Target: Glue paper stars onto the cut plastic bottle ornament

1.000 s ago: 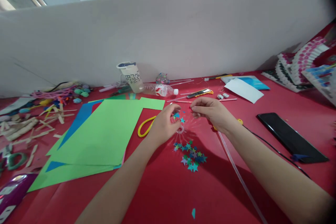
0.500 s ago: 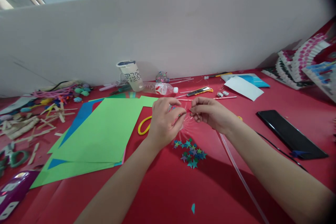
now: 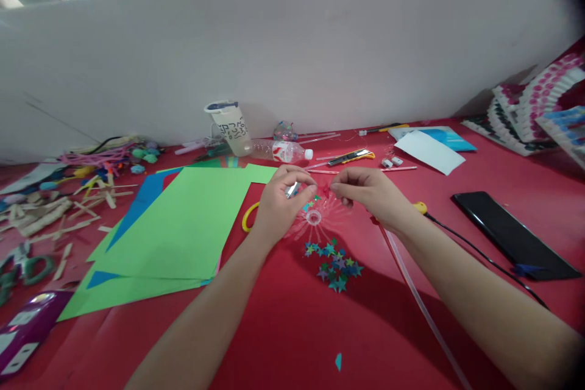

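My left hand (image 3: 282, 202) is curled, with thumb and forefinger tips nearly together. Opposite it, my right hand (image 3: 365, 192) is closed in a pinch. Whatever lies in either set of fingertips is too small or see-through to name. Below and between the hands, a clear plastic bottle piece cut into strips (image 3: 313, 217) is splayed around its ring-shaped neck. A pile of star sequins (image 3: 336, 262) in blue, green and purple lies just in front of it. Scissors with a yellow handle (image 3: 247, 217) are partly hidden behind my left hand.
Green paper sheets (image 3: 173, 225) lie left, beyond them craft sticks (image 3: 59, 219) and green-handled scissors (image 3: 31, 268). At the back stand a cup (image 3: 233, 131), a lying bottle (image 3: 283, 151) and a box cutter (image 3: 351, 157). A black phone (image 3: 512, 234) and a clear tube (image 3: 425, 311) lie right.
The hands have drawn slightly apart, my left one shifting a little left. The bottle piece's ring neck now shows between them. The whole view has shifted slightly.
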